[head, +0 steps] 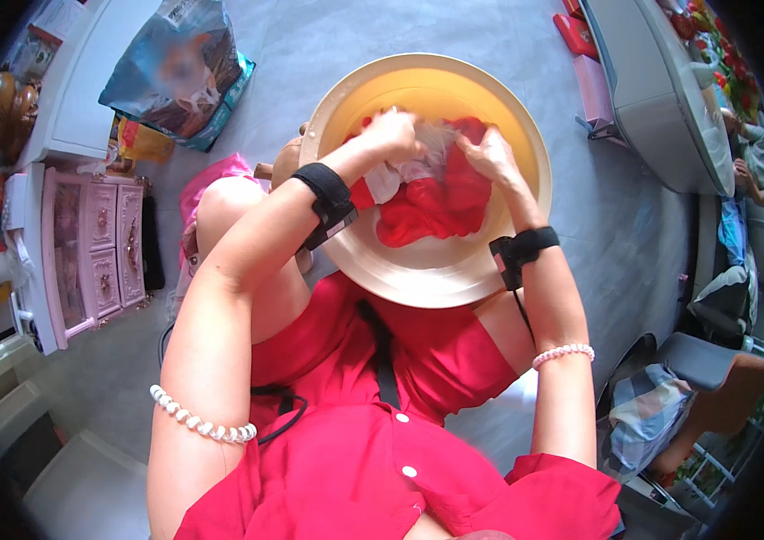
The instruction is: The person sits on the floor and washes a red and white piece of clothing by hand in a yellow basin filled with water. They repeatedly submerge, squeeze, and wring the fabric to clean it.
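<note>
Between my knees sits a round cream basin (415,293) with a yellowish inside. Red cloth (439,206) with white parts (382,182) lies bunched in it, wet-looking. My left hand (395,135) is over the upper left of the cloth, its fingers curled on the white and red fabric; motion blurs it. At the upper right, my right hand (490,152) pinches an edge of the red cloth between thumb and fingers. Both forearms wear black straps with small devices.
A large printed bag (182,67) stands on the floor at the upper left, near a pink toy cabinet (101,250). Right of the basin is a grey-white table (665,94) with a pink box (592,91) beside it. Another person (756,162) appears at the far right, by a chair (699,364).
</note>
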`<move>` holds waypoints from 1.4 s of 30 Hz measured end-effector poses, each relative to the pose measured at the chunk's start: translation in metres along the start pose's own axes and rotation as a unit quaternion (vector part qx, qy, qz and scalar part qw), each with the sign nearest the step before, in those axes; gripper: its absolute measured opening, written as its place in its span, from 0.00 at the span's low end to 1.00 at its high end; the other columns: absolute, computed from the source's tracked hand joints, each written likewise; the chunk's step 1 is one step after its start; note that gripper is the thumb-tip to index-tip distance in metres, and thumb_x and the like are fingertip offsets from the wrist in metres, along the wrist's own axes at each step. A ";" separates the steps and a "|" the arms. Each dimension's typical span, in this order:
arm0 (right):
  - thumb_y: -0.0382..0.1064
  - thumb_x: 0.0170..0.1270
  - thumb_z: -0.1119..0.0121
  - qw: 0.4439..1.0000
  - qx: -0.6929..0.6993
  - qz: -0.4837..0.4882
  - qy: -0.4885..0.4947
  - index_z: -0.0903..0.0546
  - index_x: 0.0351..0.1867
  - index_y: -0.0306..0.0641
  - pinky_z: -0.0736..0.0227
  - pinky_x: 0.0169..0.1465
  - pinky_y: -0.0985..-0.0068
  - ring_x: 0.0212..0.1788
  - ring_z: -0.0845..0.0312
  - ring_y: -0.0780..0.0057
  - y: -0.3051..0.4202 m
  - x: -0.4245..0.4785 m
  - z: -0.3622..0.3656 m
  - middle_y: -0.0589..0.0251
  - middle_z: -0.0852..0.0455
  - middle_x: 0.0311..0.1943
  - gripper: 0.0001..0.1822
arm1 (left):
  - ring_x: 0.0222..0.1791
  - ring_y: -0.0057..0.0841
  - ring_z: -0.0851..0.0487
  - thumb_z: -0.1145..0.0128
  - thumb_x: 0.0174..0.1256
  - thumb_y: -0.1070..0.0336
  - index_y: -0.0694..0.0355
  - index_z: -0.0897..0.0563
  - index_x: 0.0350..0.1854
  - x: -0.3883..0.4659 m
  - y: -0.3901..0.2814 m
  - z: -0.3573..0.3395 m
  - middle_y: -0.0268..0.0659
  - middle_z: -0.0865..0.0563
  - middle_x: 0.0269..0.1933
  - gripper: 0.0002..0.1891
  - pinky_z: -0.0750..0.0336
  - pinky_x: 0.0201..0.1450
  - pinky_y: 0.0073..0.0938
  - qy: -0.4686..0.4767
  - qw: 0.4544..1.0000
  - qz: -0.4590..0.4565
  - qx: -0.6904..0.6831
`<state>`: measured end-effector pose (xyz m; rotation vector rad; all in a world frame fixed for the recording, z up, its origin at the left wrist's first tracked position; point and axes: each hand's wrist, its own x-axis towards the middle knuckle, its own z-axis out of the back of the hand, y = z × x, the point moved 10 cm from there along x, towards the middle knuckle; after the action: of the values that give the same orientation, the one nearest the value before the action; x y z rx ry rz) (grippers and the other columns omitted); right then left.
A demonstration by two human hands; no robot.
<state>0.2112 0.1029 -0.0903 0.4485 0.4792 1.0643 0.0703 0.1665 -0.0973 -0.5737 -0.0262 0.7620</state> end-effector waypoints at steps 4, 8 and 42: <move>0.41 0.54 0.45 0.985 0.080 0.151 0.035 0.23 0.48 0.41 0.29 0.50 0.69 0.46 0.23 0.58 0.023 -0.001 -0.034 0.51 0.19 0.42 0.18 | 0.53 0.43 0.25 0.35 0.44 0.50 0.60 0.18 0.44 -0.002 0.004 -0.043 0.51 0.21 0.49 0.26 0.33 0.55 0.44 0.142 0.987 0.072 -0.013; 0.43 0.54 0.44 0.977 -0.010 0.068 0.200 0.22 0.47 0.39 0.30 0.47 0.73 0.43 0.22 0.62 0.011 -0.006 -0.051 0.51 0.18 0.40 0.19 | 0.42 0.39 0.18 0.34 0.41 0.54 0.62 0.16 0.37 -0.014 -0.004 -0.034 0.48 0.16 0.39 0.21 0.24 0.44 0.33 0.173 0.976 0.114 -0.062; 0.48 0.65 0.54 0.778 0.583 -0.167 0.161 0.22 0.43 0.35 0.27 0.39 0.76 0.36 0.24 0.75 0.021 -0.038 -0.051 0.62 0.19 0.35 0.18 | 0.42 0.47 0.20 0.56 0.60 0.48 0.66 0.27 0.49 -0.036 -0.049 0.032 0.53 0.18 0.40 0.25 0.26 0.46 0.40 -0.002 0.983 0.003 -0.186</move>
<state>0.1518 0.0835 -0.1142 1.2249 1.4895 0.3672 0.0687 0.1295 -0.0396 -0.9276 -0.1735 0.7690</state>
